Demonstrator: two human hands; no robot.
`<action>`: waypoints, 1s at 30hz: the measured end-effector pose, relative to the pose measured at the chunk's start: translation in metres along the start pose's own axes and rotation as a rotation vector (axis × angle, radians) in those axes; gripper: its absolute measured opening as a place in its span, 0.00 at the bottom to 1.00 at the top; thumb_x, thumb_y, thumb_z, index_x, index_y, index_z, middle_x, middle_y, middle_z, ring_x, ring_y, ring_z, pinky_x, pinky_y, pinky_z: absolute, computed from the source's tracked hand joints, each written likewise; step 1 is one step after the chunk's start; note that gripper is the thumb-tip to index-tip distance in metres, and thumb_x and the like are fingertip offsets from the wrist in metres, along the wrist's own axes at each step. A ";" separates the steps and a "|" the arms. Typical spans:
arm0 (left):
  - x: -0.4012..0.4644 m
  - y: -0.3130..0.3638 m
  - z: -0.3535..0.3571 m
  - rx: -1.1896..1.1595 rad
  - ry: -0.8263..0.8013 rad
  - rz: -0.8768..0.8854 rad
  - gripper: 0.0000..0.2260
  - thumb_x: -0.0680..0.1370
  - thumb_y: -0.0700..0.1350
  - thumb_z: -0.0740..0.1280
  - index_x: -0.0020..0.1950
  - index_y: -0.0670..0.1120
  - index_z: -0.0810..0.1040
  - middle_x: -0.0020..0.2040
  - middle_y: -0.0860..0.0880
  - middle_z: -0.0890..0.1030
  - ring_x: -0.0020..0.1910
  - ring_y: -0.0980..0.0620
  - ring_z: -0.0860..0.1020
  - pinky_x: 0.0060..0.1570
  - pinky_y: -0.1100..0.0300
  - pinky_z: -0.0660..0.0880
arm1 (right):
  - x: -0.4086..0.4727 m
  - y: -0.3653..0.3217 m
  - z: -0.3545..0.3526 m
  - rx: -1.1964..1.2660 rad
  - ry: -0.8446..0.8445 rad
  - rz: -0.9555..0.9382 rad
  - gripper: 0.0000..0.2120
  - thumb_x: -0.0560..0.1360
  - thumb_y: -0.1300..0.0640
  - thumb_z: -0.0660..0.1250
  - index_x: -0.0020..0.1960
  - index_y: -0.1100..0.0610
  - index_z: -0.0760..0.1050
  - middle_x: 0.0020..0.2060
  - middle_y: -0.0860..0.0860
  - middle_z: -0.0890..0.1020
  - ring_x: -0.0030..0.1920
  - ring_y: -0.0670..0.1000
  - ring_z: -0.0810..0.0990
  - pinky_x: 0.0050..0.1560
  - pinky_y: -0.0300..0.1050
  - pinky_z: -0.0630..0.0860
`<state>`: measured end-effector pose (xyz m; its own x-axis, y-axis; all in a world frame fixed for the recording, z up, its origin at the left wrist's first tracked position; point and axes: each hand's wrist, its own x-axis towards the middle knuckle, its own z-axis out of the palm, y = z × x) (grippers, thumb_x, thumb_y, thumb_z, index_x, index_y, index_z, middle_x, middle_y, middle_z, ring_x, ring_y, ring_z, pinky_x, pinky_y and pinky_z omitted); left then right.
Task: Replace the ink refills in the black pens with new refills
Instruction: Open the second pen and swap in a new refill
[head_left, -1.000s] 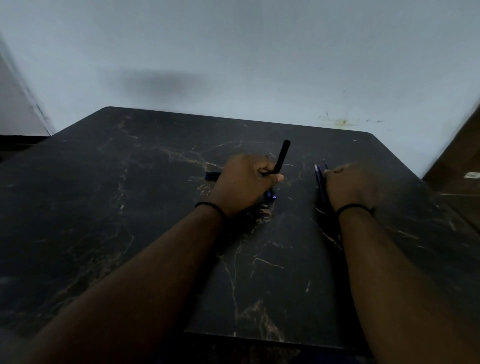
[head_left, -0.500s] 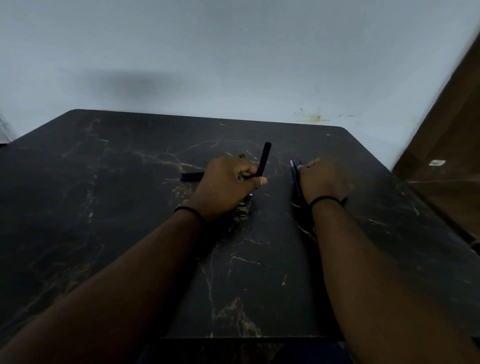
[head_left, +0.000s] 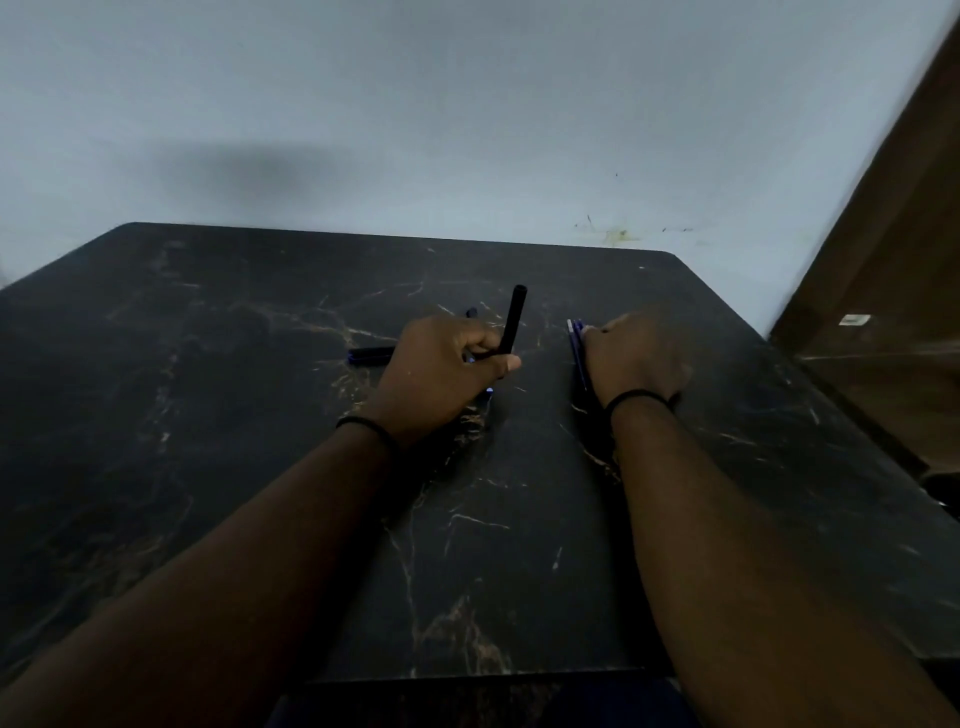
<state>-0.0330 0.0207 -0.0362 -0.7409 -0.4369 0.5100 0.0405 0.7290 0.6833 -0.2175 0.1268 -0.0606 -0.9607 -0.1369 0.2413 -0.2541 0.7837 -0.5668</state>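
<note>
- Desk (head_left: 260, 415): dark, marble-veined.
- Left hand (head_left: 441, 371): at desk centre, fingers closed round a black pen (head_left: 513, 322), tilted upright.
- Second pen (head_left: 370, 355): flat, just left of that hand.
- Right hand (head_left: 631, 358): curled beside blue refills (head_left: 575, 343); grip unclear.

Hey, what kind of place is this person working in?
Probably a plain room in a home or small office: a dark marble-look table pushed against a bare, slightly stained pale wall, with a brown wooden door or cabinet at the right. The lighting is dim.
</note>
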 end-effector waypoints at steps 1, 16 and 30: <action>0.000 0.000 0.000 0.006 -0.002 0.002 0.05 0.74 0.44 0.75 0.48 0.45 0.87 0.42 0.59 0.83 0.43 0.63 0.83 0.46 0.64 0.80 | 0.000 0.000 -0.001 0.002 0.000 0.002 0.21 0.74 0.40 0.65 0.55 0.55 0.83 0.56 0.55 0.84 0.59 0.62 0.81 0.62 0.57 0.72; 0.002 -0.003 -0.001 0.009 -0.005 -0.029 0.05 0.74 0.46 0.75 0.46 0.45 0.87 0.40 0.57 0.85 0.37 0.62 0.83 0.42 0.62 0.81 | -0.007 -0.004 -0.010 0.074 0.100 0.001 0.17 0.76 0.43 0.65 0.55 0.53 0.84 0.54 0.55 0.85 0.57 0.60 0.82 0.57 0.53 0.78; 0.002 -0.002 -0.001 0.025 0.010 -0.007 0.06 0.73 0.45 0.75 0.46 0.42 0.86 0.42 0.50 0.86 0.41 0.57 0.83 0.42 0.65 0.79 | -0.018 -0.015 -0.015 -0.017 -0.068 -0.109 0.19 0.72 0.42 0.64 0.44 0.58 0.82 0.45 0.58 0.84 0.48 0.63 0.83 0.55 0.57 0.79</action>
<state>-0.0341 0.0178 -0.0361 -0.7345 -0.4473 0.5103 0.0183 0.7387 0.6738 -0.1951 0.1261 -0.0447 -0.9330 -0.2621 0.2466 -0.3560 0.7721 -0.5264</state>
